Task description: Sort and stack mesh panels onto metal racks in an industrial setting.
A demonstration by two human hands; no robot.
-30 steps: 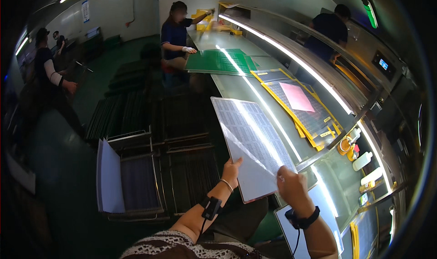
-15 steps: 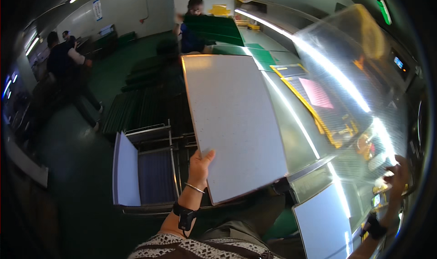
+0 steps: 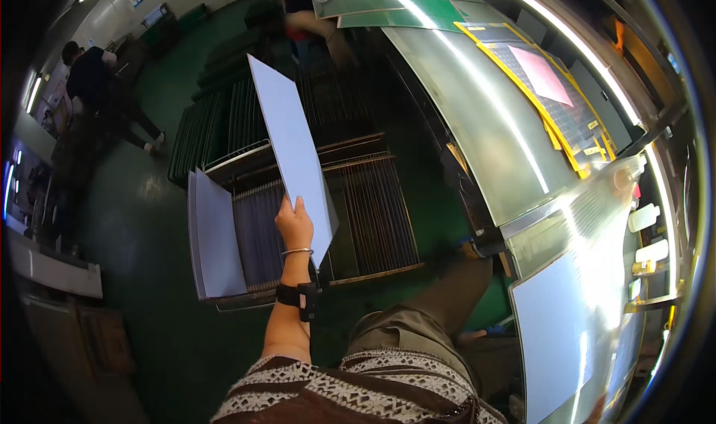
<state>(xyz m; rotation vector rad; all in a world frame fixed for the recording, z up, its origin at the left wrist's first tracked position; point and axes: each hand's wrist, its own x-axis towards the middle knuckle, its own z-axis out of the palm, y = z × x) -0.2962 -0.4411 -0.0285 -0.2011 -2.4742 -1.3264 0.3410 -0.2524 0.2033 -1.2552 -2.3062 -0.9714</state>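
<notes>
Green floor [image 3: 153, 189] left of the grip; bare metal bench [image 3: 477, 137] to its right, carrying a yellow-framed screen [image 3: 589, 114]. Left hand [image 3: 295, 226] closed on the lower left edge of a white panel [image 3: 295, 152], which rises tilted above the grip. Standing white boards [image 3: 220, 234] just left of it, in a rack [image 3: 239, 154]. Right hand out of view; its grip cannot be told.
</notes>
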